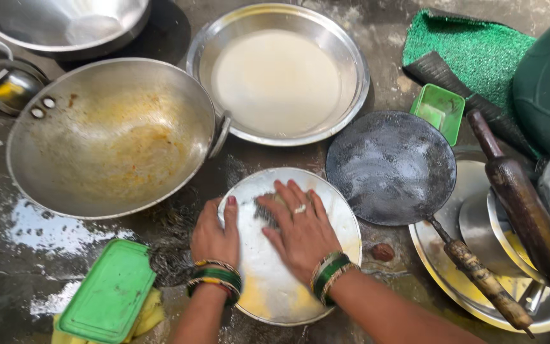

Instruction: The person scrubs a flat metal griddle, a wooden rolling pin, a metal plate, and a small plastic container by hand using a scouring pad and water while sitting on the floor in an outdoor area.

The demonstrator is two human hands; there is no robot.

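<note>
My left hand [214,237] grips the rim of the steel plate [288,299] lying on the wet floor [7,280], fingers curled tight on its edge; my right hand [300,232] presses a scrub pad [265,210] flat on it, fingers spread. The plate looks soapy, so it could slide from my grip and knock the black pan [389,165] just beside. The greasy wok [109,137] and green lid [109,293] crowd my left, leaving little room.
</note>
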